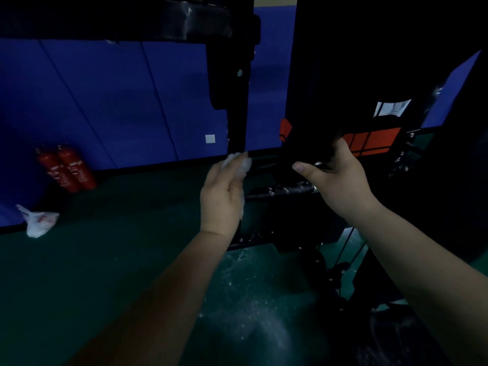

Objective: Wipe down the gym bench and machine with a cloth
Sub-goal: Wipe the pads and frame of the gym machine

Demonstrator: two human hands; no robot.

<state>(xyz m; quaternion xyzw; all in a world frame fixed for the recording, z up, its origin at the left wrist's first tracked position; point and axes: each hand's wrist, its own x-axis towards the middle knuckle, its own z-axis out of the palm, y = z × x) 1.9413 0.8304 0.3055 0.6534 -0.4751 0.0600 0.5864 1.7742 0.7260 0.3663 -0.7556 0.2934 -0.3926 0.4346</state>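
White cloth (239, 161): a crumpled wad is seen at the centre of the frame, pressed against the lower end of the black upright post (239, 107) of the machine.
Left hand (221, 196): the cloth is grasped in its curled fingers, with the back of the hand turned toward the camera.
Right hand (339, 178): a dark padded part (309, 143) of the machine is gripped right of centre, the thumb extended toward the left; the fingers are hidden behind the pad.
Machine frame: black bars and bolts are shown below both hands; orange panels (369, 141) are visible at right.
Floor (105, 260): dark green, marked with whitish specks at lower centre.
Background: blue wall padding (118, 101), two red fire extinguishers (66, 169) and a white plastic bag (38, 220) are seen at left.
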